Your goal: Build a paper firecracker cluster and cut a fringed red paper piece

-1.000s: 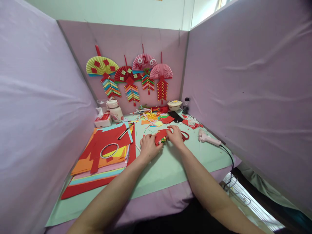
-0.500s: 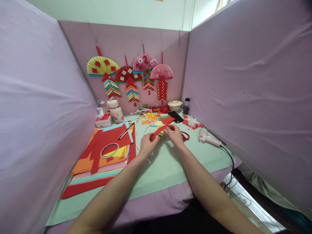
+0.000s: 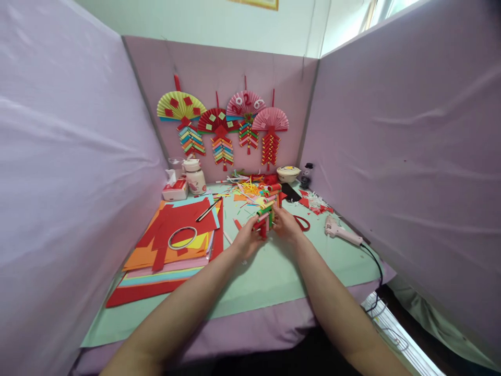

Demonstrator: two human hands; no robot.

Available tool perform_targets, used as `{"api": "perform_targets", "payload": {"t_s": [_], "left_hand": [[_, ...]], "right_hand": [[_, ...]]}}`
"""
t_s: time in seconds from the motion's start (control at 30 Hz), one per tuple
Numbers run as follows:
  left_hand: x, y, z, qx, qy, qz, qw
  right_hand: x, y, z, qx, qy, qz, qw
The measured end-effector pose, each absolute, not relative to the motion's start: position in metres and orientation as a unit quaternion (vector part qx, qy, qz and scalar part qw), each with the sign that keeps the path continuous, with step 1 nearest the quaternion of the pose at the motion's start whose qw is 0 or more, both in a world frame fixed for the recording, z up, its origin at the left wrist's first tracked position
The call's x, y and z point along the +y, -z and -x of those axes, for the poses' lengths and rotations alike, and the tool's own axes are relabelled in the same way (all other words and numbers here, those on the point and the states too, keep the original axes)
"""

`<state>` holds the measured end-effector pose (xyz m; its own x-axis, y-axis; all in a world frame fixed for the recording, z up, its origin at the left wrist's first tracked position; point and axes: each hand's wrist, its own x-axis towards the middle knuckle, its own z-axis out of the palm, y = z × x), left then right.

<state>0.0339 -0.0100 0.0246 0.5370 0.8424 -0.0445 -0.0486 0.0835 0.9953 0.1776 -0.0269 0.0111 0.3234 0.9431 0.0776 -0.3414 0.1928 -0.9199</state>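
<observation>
Both my hands meet over the middle of the green mat [image 3: 274, 271]. Between them stands a paper firecracker string [image 3: 268, 206] made of red, green, yellow and pink rolled strips, raised upright. My left hand [image 3: 247, 241] grips its lower end with fingers closed. My right hand [image 3: 287, 225] pinches it from the right side. Red-handled scissors [image 3: 302, 223] lie just right of my right hand.
A stack of coloured paper sheets [image 3: 172, 245] with a tape ring [image 3: 182, 237] lies at the left. A pink glue gun [image 3: 341, 232] with a black cord rests at the right. Paper scraps, a jar [image 3: 194, 177], a bowl [image 3: 288, 173] and hanging paper fans [image 3: 221, 122] fill the back.
The paper piece lay low and flat between my hands; now it is lifted and turned upright, showing its coloured rolls. My view has shifted slightly to the left.
</observation>
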Motion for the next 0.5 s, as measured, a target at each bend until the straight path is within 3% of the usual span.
{"api": "perform_targets", "payload": {"t_s": [0.07,0.13,0.5], "left_hand": [[-0.011,-0.024,-0.033,0.291,-0.287,-0.468,0.783],[-0.009,-0.023,-0.032,0.265,-0.249,-0.399,0.842],[-0.003,-0.016,-0.022,0.244,-0.104,-0.419,0.868]], "right_hand": [[-0.028,-0.012,-0.179,-0.34,-0.467,0.417,0.702],[-0.028,-0.011,-0.182,-0.311,-0.457,0.439,0.708],[-0.035,-0.01,-0.191,-0.278,-0.346,0.618,0.649]]}}
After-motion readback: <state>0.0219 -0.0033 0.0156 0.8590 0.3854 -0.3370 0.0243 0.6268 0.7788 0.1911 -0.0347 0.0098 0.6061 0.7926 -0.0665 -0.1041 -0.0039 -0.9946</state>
